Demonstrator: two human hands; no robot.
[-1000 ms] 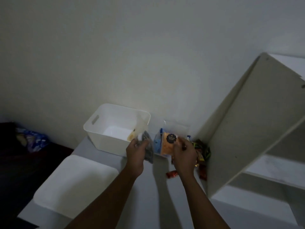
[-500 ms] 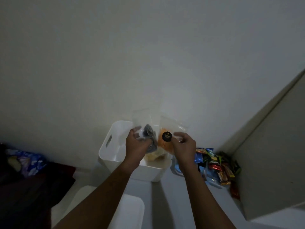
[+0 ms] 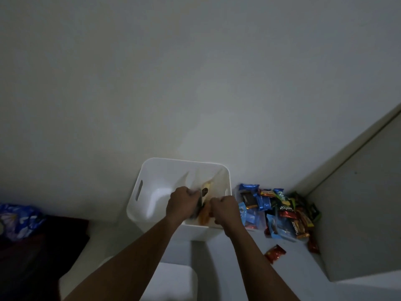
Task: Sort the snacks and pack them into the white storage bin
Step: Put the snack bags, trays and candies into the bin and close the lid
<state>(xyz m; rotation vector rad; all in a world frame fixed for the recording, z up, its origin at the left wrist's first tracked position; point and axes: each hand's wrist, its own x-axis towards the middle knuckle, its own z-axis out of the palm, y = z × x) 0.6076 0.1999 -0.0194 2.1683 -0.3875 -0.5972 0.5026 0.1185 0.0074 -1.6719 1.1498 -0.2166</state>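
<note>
The white storage bin [image 3: 149, 183] stands on the grey surface against the wall, with a slot handle on its left side. Both my hands are down inside it. My left hand [image 3: 181, 203] grips a clear bag of dark snacks [image 3: 200, 200]. My right hand [image 3: 225, 210] grips a clear bag of orange snacks [image 3: 204, 216]. The two bags stand side by side near the bin's front wall, their clear tops leaning toward the back right corner. A heap of wrapped snacks [image 3: 280, 211], blue, green, red and brown, lies right of the bin.
A single red wrapped snack [image 3: 274, 253] lies in front of the heap. A white shelf unit's side panel [image 3: 358, 213] rises at the right. A white lid or second bin [image 3: 173, 283] sits below the bin. Dark cloth and a blue floral bag [image 3: 19, 220] lie at the left.
Both hands have carried the two clear bags from beside the snack heap leftward and down into the white bin. The camera has tilted to look more steeply into the bin.
</note>
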